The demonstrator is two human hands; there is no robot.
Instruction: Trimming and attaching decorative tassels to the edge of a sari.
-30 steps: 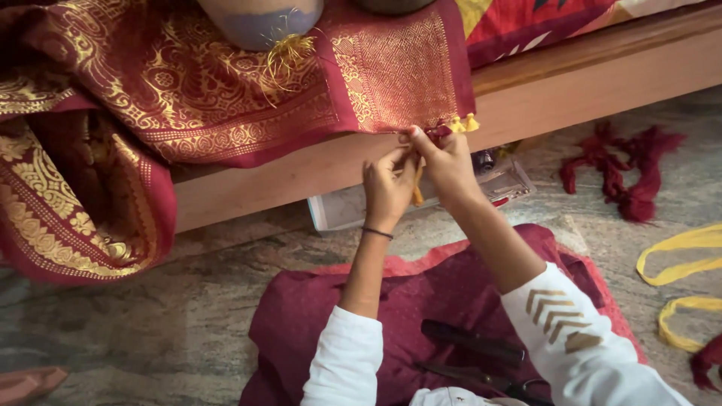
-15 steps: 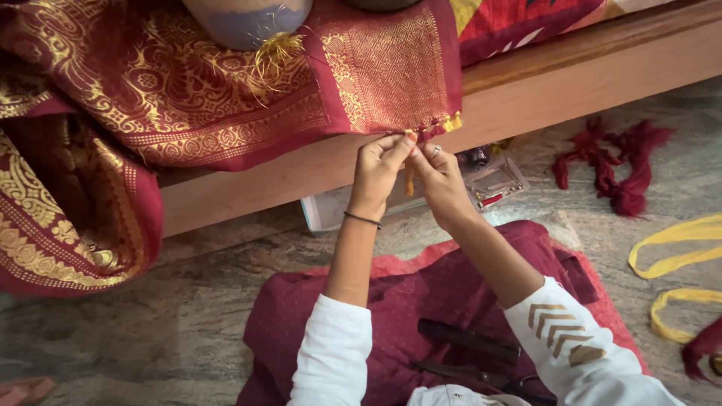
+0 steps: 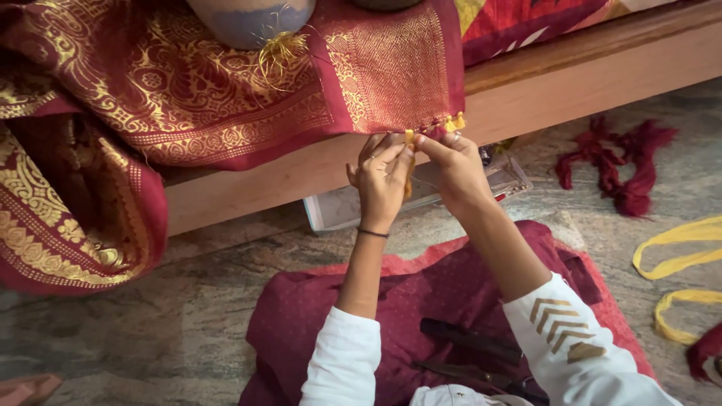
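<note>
Golden-yellow thread tassel (image 3: 409, 162) hangs straight down from the hem of the maroon and gold sari (image 3: 226, 83), its long axis vertical, directly between the 2 hands and just ahead of them at the edge of the wooden bench (image 3: 526, 90). Left hand (image 3: 382, 180) pinches the strand along its length with thumb and forefinger, while the right hand (image 3: 459, 169) nips the knot at the top where it meets the hem; both are closed on the thread, and the right sits nearer the hem. Beside it, 2 finished tassels (image 3: 453, 122) dot the same edge. Short and slightly frayed, the strand looks soft and limp. Below the forearms a maroon cloth (image 3: 323, 316) covers the lap, over a stone floor (image 3: 150, 331).
</note>
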